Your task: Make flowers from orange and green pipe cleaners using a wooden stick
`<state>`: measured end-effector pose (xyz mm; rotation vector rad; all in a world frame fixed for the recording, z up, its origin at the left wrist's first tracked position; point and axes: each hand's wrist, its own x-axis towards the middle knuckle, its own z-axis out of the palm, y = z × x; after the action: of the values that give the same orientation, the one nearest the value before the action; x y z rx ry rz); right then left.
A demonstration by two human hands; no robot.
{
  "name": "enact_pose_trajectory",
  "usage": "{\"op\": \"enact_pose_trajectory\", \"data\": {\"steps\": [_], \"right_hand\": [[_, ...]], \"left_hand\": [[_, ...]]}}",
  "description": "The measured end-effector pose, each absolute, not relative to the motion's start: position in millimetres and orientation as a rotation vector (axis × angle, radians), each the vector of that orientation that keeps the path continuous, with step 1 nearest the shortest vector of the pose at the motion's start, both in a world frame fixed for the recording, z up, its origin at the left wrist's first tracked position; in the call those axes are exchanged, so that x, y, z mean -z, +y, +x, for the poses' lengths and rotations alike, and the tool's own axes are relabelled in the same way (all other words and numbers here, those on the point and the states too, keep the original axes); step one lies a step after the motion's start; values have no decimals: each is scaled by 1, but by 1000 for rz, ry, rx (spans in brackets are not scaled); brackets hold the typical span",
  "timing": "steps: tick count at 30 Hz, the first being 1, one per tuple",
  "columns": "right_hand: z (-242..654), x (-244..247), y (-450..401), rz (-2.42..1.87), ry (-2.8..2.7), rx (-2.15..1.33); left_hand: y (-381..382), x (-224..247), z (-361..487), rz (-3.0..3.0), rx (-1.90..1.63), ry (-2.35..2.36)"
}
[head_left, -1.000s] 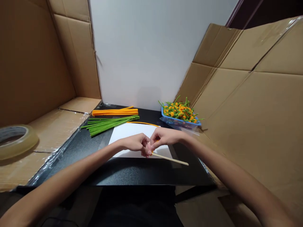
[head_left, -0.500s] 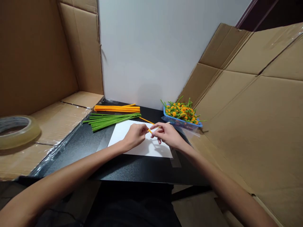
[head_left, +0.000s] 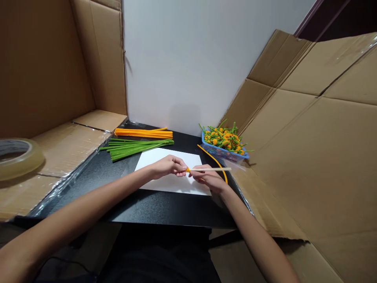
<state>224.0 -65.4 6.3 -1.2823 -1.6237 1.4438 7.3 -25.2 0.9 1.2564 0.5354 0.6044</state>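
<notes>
My left hand (head_left: 169,167) pinches a small orange wrap of pipe cleaner (head_left: 187,169) at one end of a thin pale stick (head_left: 219,169). The stick points right, across the top of my right hand (head_left: 207,177). My right fingers are closed close to the wrap, on the orange pipe cleaner (head_left: 217,161); their exact grip is partly hidden. Its long free part bows out beyond the right hand, with the tip pointing toward the basket. Both hands are above a white sheet of paper (head_left: 165,184).
Orange pipe cleaners (head_left: 141,133) and green pipe cleaners (head_left: 138,147) lie bundled at the back left of the black table (head_left: 141,208). A blue basket (head_left: 225,152) of orange-and-green pieces stands back right. A tape roll (head_left: 32,163) rests on cardboard at left; cardboard walls (head_left: 318,157) flank the table.
The stick has swung into plain view, pointing right across my right hand. The pipe cleaner's free part has moved from the left side to the right and now curves. My right hand has turned lower.
</notes>
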Motion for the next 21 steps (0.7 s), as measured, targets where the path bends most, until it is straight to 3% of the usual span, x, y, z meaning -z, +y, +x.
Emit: {"op": "enact_pose_trajectory", "data": {"steps": [4, 9, 15, 21], "right_hand": [[228, -22, -66, -1304, -1816, -1533], [218, -39, -64, -1385, -1964, -1538], [205, -47, -65, -1438, -1972, -1227], [202, -25, -67, -1318, -1626, -1231]], "left_hand": [[-27, -7, 1, 1468, -307, 464], [-33, -8, 3, 1891, -246, 656], [-36, -10, 5, 2309, -644, 1019], [-32, 0, 14, 1853, -1076, 1027]]}}
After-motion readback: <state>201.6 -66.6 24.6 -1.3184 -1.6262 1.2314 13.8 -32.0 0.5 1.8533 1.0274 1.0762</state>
